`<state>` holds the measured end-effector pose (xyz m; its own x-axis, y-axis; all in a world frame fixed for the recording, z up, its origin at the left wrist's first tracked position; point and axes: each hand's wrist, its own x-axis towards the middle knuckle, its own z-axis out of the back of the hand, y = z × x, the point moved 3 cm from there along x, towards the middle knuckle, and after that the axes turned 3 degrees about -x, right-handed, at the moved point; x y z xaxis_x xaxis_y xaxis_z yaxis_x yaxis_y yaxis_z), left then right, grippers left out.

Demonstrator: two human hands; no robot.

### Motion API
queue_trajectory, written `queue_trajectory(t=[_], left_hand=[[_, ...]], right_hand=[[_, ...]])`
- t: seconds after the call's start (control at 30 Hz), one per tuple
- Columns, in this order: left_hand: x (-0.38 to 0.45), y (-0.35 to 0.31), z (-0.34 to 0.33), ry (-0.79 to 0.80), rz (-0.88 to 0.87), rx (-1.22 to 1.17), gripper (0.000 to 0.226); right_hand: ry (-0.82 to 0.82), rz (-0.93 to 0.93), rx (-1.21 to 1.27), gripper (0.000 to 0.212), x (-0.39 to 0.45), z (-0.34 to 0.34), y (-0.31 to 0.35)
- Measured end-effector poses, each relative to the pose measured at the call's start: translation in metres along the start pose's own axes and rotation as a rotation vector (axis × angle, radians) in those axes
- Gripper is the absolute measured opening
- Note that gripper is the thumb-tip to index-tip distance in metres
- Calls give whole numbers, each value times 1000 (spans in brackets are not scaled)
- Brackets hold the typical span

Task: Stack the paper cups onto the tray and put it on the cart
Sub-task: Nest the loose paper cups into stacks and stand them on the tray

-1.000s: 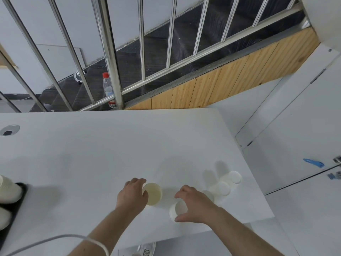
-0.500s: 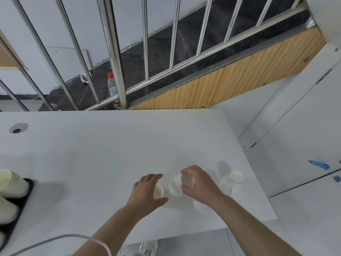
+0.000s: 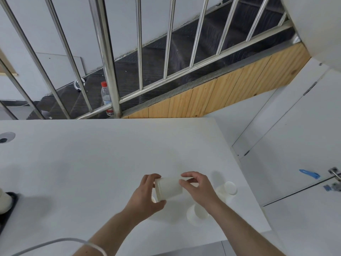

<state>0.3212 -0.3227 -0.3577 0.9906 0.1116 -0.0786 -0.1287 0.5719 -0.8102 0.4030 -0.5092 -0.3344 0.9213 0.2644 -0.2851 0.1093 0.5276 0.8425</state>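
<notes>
While held sideways above the white table (image 3: pixel 92 163), paper cup (image 3: pixel 168 187) gripped at both ends: left hand (image 3: pixel 145 196) and right hand (image 3: pixel 199 189) curled round it. Loose cups (image 3: pixel 196 215) beside, tray (image 3: pixel 8 211) at table's left edge.

red-capped water bottle (image 3: pixel 106 97) behind steel railing (image 3: pixel 108 58), beyond white table (image 3: pixel 92 154)

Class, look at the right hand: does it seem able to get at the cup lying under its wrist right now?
Probably not yet. The right hand is busy holding the sideways cup together with the left hand. The lying cup is close and unblocked once that grip lets go.
</notes>
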Motion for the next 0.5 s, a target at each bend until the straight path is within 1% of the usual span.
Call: queue_trajectory(t=[0.03,0.07,0.17,0.2,0.27,0.33,0.4,0.5], left_hand=[[1,-2,0,7,-18,45,71],[3,-4,0,15,-40,106,75],[7,-11,-3,31,-94,258,82],[8,-12,-4,30,-110,282,82],[9,-13,-8,32,-128,298,81],[9,-13,-10,39,-124,302,79],[8,-11,-10,60,-106,319,78],[6,-1,-8,142,-9,404,87]], right_hand=[[-54,21,-41,15,1,1,1],[-66,29,-52,18,2,0,3],[49,17,-92,31,3,-12,10],[79,23,-122,31,4,-17,11],[106,44,-188,25,4,-25,11],[127,53,-238,19,6,-32,8],[133,39,-290,21,7,-34,3],[79,-3,-354,24,13,-32,-7]])
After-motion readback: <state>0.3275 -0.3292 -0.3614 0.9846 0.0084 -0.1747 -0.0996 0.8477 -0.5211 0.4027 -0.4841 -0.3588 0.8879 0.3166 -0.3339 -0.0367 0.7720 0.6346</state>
